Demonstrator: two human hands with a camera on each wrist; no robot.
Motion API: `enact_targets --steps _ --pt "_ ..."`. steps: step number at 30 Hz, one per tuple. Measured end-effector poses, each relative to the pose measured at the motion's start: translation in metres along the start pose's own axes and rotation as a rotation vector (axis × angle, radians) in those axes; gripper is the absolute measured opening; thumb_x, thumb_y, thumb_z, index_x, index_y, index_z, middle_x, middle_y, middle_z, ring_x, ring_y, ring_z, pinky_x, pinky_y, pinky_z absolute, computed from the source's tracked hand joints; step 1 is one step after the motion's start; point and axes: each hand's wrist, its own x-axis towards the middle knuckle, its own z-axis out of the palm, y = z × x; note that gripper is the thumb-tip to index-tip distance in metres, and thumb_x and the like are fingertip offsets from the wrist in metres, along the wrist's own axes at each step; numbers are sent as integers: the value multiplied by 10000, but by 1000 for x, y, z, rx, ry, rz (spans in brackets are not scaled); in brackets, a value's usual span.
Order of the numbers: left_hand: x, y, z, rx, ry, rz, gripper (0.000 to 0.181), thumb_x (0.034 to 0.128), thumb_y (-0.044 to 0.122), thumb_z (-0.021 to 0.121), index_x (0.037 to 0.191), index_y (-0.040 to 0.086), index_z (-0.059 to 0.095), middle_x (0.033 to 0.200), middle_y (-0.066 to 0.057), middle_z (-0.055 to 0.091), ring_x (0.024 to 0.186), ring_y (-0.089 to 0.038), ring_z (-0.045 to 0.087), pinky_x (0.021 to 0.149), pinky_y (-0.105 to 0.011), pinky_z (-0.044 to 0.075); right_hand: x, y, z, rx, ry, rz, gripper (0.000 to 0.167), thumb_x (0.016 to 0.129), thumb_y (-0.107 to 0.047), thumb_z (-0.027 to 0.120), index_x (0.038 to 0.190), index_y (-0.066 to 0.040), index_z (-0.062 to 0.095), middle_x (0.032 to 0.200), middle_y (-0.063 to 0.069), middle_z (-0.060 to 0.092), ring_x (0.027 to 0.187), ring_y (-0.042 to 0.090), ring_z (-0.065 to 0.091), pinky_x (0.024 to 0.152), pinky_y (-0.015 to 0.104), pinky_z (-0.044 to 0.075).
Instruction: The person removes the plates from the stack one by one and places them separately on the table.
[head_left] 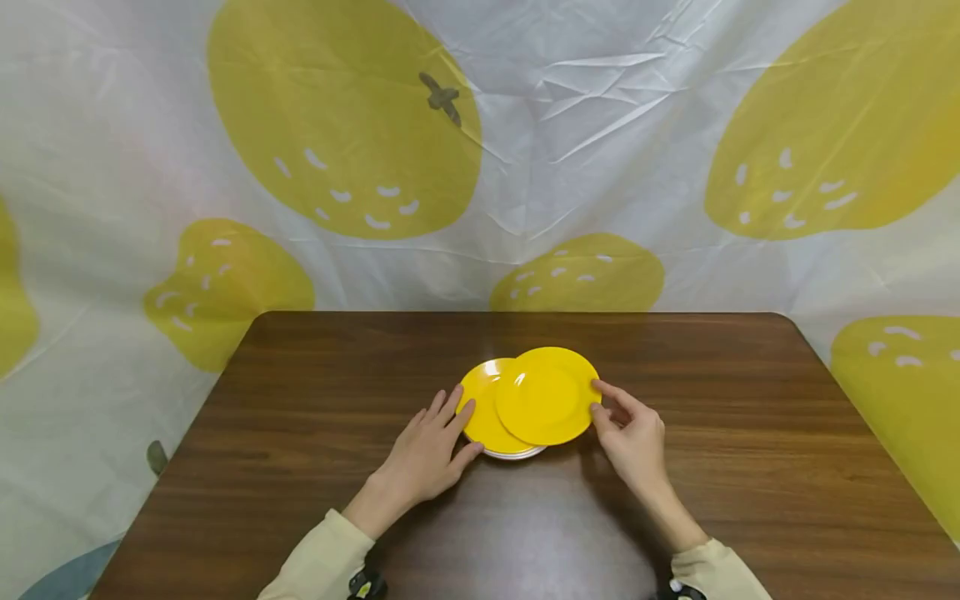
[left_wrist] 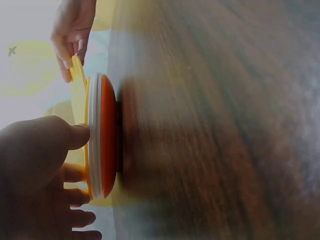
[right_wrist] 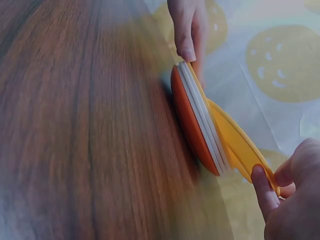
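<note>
A yellow plate [head_left: 551, 396] is tilted and raised at its right side, pinched at the rim between the thumb and fingers of my right hand [head_left: 633, 442]. Its left part overlaps a second yellow plate [head_left: 480, 412], which tops a stack. Beneath that one lie white plates [left_wrist: 95, 150], and an orange dish [left_wrist: 108, 140] forms the bottom of the stack on the table. My left hand [head_left: 423, 454] touches the stack's left rim with extended, spread fingers, its thumb at the near edge.
The stack stands on a dark brown wooden table [head_left: 315, 417] with rounded far corners. Behind and beside the table hangs a white cloth [head_left: 525, 167] printed with large yellow fruit.
</note>
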Motion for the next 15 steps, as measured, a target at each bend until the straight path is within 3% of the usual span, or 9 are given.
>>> enact_targets --steps 6,15 --pt "-1 -1 1 9 2 4 648 1047 486 485 1569 115 387 1667 -157 261 1514 -395 306 1170 -578 360 0 3 -7 8 29 -6 294 875 67 701 1165 35 736 800 251 737 579 77 679 544 107 516" --pt "-2 2 -1 -10 -2 2 637 1046 478 493 1567 126 393 1668 -161 255 1512 -404 307 1164 -590 362 0 4 -22 43 60 52 286 901 43 690 1181 8 740 894 249 739 601 34 658 555 99 494"
